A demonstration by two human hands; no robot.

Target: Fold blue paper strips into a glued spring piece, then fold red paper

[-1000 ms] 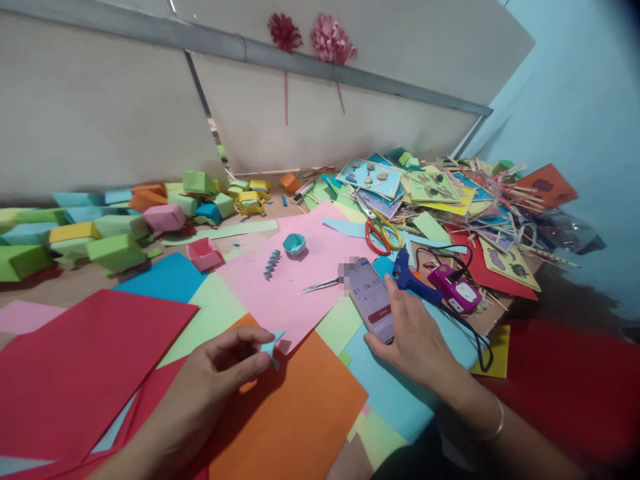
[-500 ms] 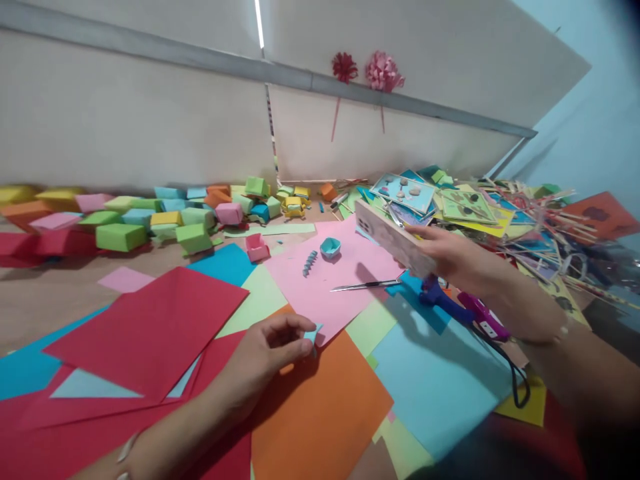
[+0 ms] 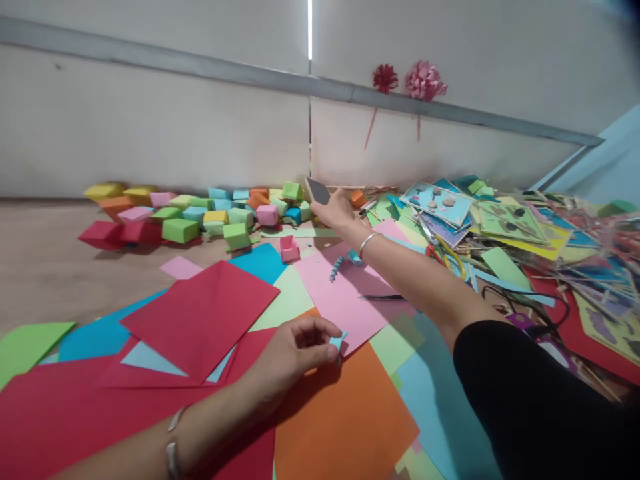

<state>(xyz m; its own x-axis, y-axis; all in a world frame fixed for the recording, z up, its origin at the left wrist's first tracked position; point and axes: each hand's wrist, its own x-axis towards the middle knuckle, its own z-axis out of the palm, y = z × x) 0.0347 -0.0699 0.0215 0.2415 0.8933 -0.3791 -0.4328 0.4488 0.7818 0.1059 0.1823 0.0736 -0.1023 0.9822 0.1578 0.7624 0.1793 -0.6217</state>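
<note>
Between the thumb and fingers of my left hand [image 3: 310, 347] is a small light blue paper piece [image 3: 337, 342], above the corner where the orange sheet [image 3: 345, 413] meets the pink sheet [image 3: 325, 287]. My right hand [image 3: 336, 210] reaches to the back and grips a phone [image 3: 318, 191] beside the paper boxes. Under the right forearm, a small teal paper box [image 3: 355, 258] is partly hidden. A folded blue-grey paper strip [image 3: 336, 269] lies left of it. A thin craft knife [image 3: 383, 297] rests on the pink sheet.
Many coloured paper boxes [image 3: 180, 230] line the wall at left. Red sheets [image 3: 200, 320] lie at front left. Scissors [image 3: 445, 253], picture cards [image 3: 435, 202] and sticks crowd the right. Two paper flowers [image 3: 425, 81] hang on the wall.
My right hand has carried the phone left and back toward the boxes, its forearm now crossing over the pink sheet. The view has shifted left. My left hand still pinches the blue piece.
</note>
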